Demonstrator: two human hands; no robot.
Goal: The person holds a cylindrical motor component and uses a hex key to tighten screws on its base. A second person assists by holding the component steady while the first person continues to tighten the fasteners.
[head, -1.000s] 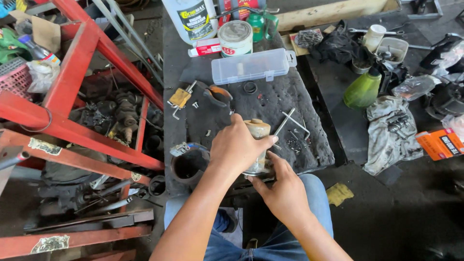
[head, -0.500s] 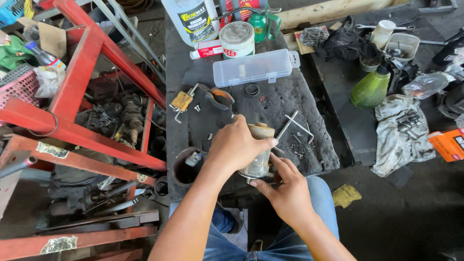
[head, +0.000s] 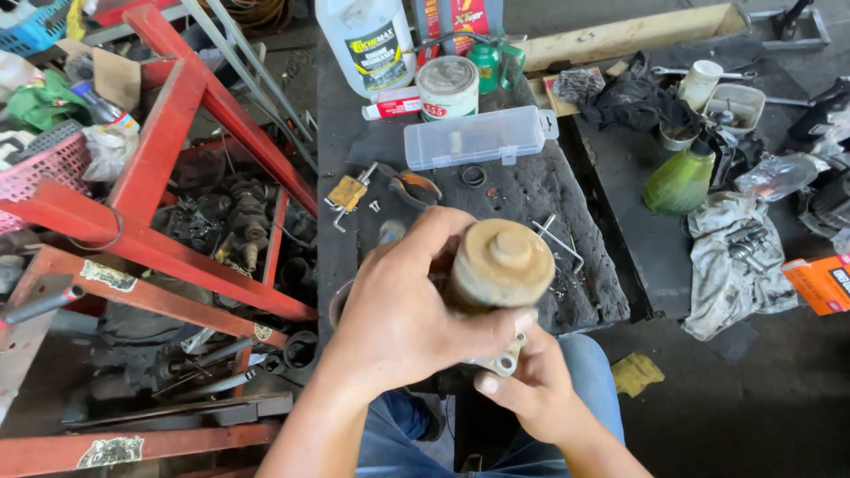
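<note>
Hands meet over a grimy cylindrical metal part (head: 498, 264) with a round tan end cap, held up close above the near edge of the dark mat (head: 522, 199) that covers the table. The left hand (head: 403, 323) is wrapped around the cylinder's body from the left, fingers curled tight on it; the right hand (head: 529, 385) grips from below, thumb and fingers closed on a pale flange with a bolt hole at the part's lower end. On the mat beyond lie bent metal rods (head: 556, 237), a black O-ring (head: 473, 175), orange-handled pliers (head: 414, 188), a small yellow tool (head: 347, 193) and a clear plastic case (head: 478, 138). Farther back stand a round tin (head: 447, 88) and a large white jug (head: 367, 42). A green bottle (head: 680, 180) and a grey rag (head: 733, 257) sit to the right, and a red steel frame (head: 168, 150) stands to the left. Blue jeans (head: 390, 451) show beneath the arms
</note>
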